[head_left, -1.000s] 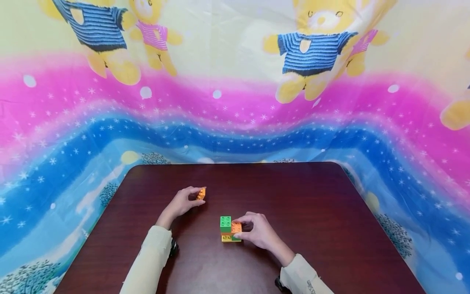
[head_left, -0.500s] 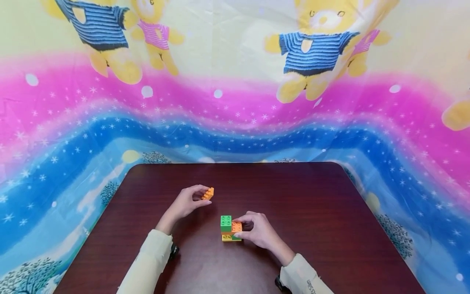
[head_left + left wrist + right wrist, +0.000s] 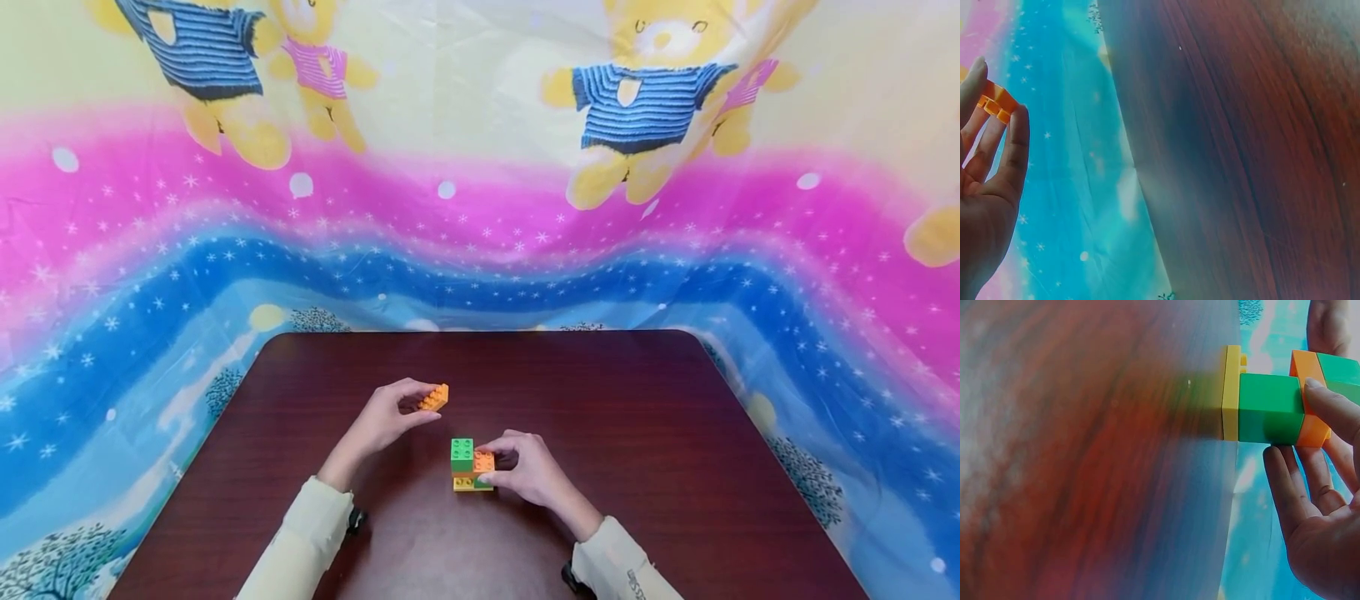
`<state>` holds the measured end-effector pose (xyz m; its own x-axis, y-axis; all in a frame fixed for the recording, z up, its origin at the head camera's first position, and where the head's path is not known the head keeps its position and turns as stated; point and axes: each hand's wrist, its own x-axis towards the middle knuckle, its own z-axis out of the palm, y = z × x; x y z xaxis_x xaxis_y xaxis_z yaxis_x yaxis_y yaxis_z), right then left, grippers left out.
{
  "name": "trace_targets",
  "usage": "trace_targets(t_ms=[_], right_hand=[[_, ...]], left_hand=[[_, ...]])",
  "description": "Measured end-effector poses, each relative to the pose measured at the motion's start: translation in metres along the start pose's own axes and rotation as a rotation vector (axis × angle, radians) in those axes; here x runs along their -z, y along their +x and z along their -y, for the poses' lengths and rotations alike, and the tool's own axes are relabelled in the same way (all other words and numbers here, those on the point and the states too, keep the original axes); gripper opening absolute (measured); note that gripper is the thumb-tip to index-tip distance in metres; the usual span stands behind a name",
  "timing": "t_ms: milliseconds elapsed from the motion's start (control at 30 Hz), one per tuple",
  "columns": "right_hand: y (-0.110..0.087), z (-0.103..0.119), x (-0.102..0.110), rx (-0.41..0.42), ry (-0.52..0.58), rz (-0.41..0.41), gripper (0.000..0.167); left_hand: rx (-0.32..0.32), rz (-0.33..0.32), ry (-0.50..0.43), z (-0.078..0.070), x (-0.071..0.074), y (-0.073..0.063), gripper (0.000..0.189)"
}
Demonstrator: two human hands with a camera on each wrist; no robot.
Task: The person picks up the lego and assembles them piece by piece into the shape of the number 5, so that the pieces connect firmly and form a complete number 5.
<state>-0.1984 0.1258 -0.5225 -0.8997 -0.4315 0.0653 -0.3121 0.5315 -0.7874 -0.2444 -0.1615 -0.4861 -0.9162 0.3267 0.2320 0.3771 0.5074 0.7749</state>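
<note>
My left hand [image 3: 386, 414] pinches a thin orange building brick [image 3: 435, 398] between thumb and fingertips, tilted with its studs facing left, above the table behind the stack. The left wrist view shows this orange brick [image 3: 1000, 100] at its left edge. On the table stands a small stack of building bricks: a yellow plate [image 3: 1231, 394] at the bottom, a green brick [image 3: 1270, 409] on it, an orange plate [image 3: 1310, 428] above, and another green brick [image 3: 462, 451] on top at the left. Gripping the stack at its orange layer from the right is my right hand [image 3: 528, 469].
The bricks rest on a dark reddish-brown table [image 3: 600, 400] with rounded far corners. Behind and around it hangs a colourful cloth [image 3: 480, 208] printed with bears and snowflakes.
My left hand has moved to the right with the orange brick, nearer the stack, and the brick has tilted further. The right hand and the stack have stayed in place.
</note>
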Motion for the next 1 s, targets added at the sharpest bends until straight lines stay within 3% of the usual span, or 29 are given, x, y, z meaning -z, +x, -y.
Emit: trace_targets(t_ms=[667, 1000], right_hand=[[0.000, 0.000, 0.002, 0.015, -0.014, 0.015, 0.038], [0.001, 0.000, 0.002, 0.028, -0.034, 0.010, 0.039]], left_hand=[[-0.036, -0.021, -0.031, -0.026, -0.007, -0.014, 0.039], [-0.075, 0.003, -0.016, -0.036, -0.011, -0.018, 0.040]])
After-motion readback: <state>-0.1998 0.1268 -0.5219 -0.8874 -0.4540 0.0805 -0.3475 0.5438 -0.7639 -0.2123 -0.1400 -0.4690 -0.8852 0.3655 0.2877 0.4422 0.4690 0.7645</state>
